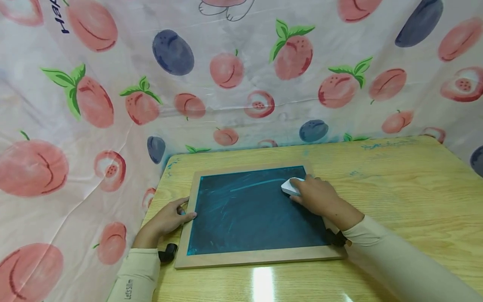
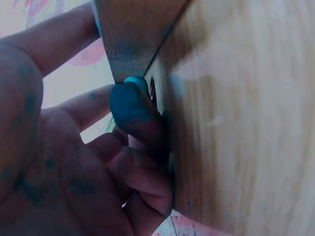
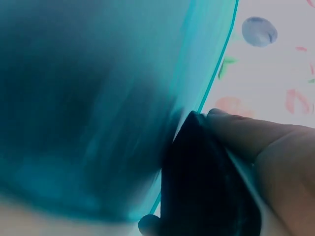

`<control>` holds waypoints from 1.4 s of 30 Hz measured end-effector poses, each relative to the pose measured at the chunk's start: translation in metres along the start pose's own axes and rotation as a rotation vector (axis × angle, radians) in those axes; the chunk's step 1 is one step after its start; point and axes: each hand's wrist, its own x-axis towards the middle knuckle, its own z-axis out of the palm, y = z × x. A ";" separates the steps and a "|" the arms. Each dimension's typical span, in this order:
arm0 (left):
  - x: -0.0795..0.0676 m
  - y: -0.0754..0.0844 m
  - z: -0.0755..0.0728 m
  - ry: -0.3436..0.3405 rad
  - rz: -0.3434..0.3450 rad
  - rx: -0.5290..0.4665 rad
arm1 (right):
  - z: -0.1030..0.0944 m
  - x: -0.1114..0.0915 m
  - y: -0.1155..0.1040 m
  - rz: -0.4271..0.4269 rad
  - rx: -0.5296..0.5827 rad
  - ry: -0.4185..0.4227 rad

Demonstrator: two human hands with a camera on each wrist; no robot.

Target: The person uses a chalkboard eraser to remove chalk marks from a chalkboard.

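A chalkboard (image 1: 260, 214) with a pale wooden frame lies on the table, marked by a curved blue chalk line and faint smears. At its left side, my left hand (image 1: 171, 216) grips the frame, thumb over the wood and the other fingers curled low beside it. Blue chalk dust coats a fingertip (image 2: 130, 103) in the left wrist view. Near the board's upper right corner, my right hand (image 1: 317, 193) holds a white chalkboard eraser (image 1: 290, 187) against the surface, at the end of the chalk line. The eraser's dark side (image 3: 209, 182) shows in the right wrist view.
The yellow wood-grain table (image 1: 407, 197) extends to the right, with blue chalk smudges near its back edge. A fruit-print cloth (image 1: 234, 42) hangs behind and on the left. A black wrist camera (image 1: 168, 253) sits by the frame's lower left corner.
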 end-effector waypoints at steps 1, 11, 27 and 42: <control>0.000 0.000 0.000 0.002 -0.003 0.003 | 0.000 0.002 -0.003 -0.002 0.003 -0.002; 0.004 0.001 0.002 0.007 -0.005 0.004 | 0.001 0.023 -0.055 -0.082 -0.008 -0.032; 0.010 0.009 0.008 0.001 0.010 0.014 | 0.012 0.045 -0.125 -0.186 -0.036 -0.044; 0.001 0.000 0.001 0.005 -0.021 0.005 | 0.005 0.004 -0.009 -0.003 -0.002 -0.002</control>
